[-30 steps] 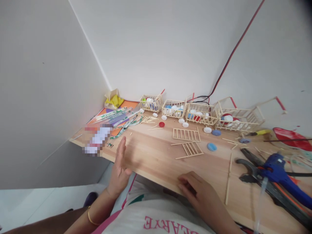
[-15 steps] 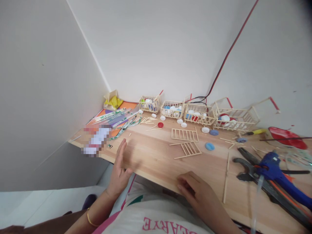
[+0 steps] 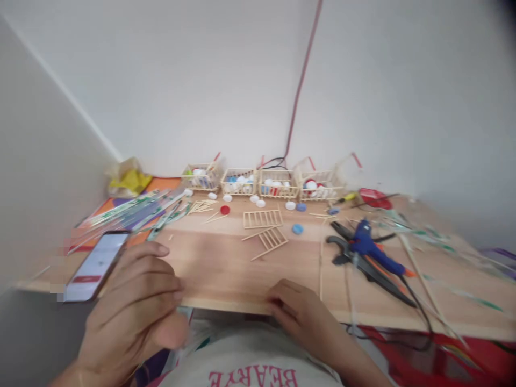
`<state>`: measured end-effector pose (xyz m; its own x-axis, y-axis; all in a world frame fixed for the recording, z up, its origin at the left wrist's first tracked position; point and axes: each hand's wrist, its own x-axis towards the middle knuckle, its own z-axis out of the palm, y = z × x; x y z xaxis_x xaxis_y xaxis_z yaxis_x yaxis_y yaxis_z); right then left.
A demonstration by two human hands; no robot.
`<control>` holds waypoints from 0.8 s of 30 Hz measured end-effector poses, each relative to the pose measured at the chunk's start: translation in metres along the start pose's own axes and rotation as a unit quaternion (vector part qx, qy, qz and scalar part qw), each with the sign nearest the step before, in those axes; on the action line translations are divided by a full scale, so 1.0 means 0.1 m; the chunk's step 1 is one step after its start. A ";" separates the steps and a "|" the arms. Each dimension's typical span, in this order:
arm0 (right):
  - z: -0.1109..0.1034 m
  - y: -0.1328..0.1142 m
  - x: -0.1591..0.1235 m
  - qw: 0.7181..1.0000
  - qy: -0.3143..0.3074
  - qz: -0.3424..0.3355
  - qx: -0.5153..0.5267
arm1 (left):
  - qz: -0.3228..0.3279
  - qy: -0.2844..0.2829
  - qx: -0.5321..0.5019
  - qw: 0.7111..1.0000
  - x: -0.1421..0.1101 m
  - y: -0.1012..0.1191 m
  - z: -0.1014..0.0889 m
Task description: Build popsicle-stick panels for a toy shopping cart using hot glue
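My left hand (image 3: 137, 301) is raised close to the camera at the front left, beside a phone (image 3: 99, 263). Its fingers are loosely bent and apart from the thumb, with nothing seen in them. My right hand (image 3: 296, 306) rests at the table's front edge, fingers relaxed and slightly curled, no object visible in it. Beyond it lie two small ladder-like stick panels, one flat panel (image 3: 263, 219) and one tilted panel (image 3: 271, 240), with a light blue bottle cap (image 3: 297, 229) nearby. A thin stick (image 3: 321, 271) lies to the right of my right hand.
Several small stick-built carts, including one cart (image 3: 279, 184), hold caps along the wall. At right lie a blue glue gun (image 3: 365, 242) and dark-jawed pliers (image 3: 342, 250). Left are plastic-wrapped strips (image 3: 124, 209), a yellow bag (image 3: 133, 181) and loose sticks (image 3: 201, 206). A cable (image 3: 300, 86) runs up the wall.
The view has swung to the right, so the table's things sit further left. My left hand has risen nearer the camera and its fingers have bent. My right hand stays at the table edge.
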<state>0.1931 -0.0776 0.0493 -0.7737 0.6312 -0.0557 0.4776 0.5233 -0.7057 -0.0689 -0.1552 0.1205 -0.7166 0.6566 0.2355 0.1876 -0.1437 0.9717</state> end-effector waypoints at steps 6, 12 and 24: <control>-0.13 0.11 -0.14 0.999 0.014 -0.015 -0.024 | 0.370 -0.273 0.155 0.874 0.21 -0.34 0.88; -0.41 0.36 -0.12 0.995 0.027 -0.015 -0.097 | 0.407 -0.321 0.277 0.809 0.29 -0.82 1.20; -0.87 0.63 0.56 0.966 0.072 0.049 -0.242 | 0.320 -0.382 0.323 0.804 0.33 -1.22 1.17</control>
<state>0.2159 0.0403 0.0635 -0.6659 0.7458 0.0180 0.7112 0.6419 -0.2867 -0.0369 -0.0289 0.0077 0.2414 0.9002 0.3626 0.8412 -0.3804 0.3843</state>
